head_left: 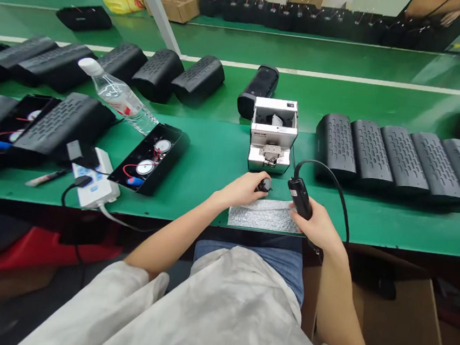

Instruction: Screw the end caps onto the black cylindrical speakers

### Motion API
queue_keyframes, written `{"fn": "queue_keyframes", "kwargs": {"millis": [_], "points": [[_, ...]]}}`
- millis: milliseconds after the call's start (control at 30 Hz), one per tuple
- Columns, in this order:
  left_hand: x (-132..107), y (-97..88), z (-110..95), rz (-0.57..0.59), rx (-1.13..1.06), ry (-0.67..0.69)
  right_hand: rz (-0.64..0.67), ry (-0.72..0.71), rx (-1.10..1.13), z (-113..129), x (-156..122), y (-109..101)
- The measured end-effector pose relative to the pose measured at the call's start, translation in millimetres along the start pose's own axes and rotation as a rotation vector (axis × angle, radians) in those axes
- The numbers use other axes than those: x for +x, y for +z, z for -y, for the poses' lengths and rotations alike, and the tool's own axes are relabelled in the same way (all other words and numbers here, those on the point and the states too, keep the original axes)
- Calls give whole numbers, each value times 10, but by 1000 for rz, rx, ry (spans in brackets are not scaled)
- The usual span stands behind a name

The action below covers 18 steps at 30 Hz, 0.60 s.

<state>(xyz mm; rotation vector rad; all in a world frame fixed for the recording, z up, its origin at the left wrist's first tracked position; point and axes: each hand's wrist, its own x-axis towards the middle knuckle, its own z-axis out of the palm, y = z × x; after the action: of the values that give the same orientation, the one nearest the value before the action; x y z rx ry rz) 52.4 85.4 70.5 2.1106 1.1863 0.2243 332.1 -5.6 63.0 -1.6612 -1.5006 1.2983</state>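
The left hand (pixel 238 190) grips a small black round part (pixel 265 185) above a bubble wrap sheet (pixel 264 216); the right hand (pixel 310 219) holds a black electric screwdriver (pixel 299 198) in a closed grip, its long axis slanting, corded end pointing away from the person. On the green counter (pixel 218 160), an open black speaker case (pixel 148 156) holds red wires and round white discs

**Site Type: Factory Assembly Workshop**

Two parallel green benches (pixel 342 102) carry rows of black speaker housings (pixel 402 159), left and right. A screw feeder (pixel 273 136) stands at near centre. Cartons (pixel 180 4) are stacked far left.
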Motion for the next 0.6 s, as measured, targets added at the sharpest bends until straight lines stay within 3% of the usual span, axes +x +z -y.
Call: {"fn": "queue_keyframes", "kwargs": {"millis": [67, 300, 500, 600], "points": [[80, 49, -23, -37, 110, 39, 15, 23, 5, -59, -28, 20], [164, 137, -53, 4, 153, 82, 34, 65, -1, -80, -72, 23], [71, 41, 64, 77, 9, 198, 7, 98, -25, -76, -40, 10], [-29, -34, 119, 24, -74, 159, -9, 68, -33, -54, -63, 8]]}}
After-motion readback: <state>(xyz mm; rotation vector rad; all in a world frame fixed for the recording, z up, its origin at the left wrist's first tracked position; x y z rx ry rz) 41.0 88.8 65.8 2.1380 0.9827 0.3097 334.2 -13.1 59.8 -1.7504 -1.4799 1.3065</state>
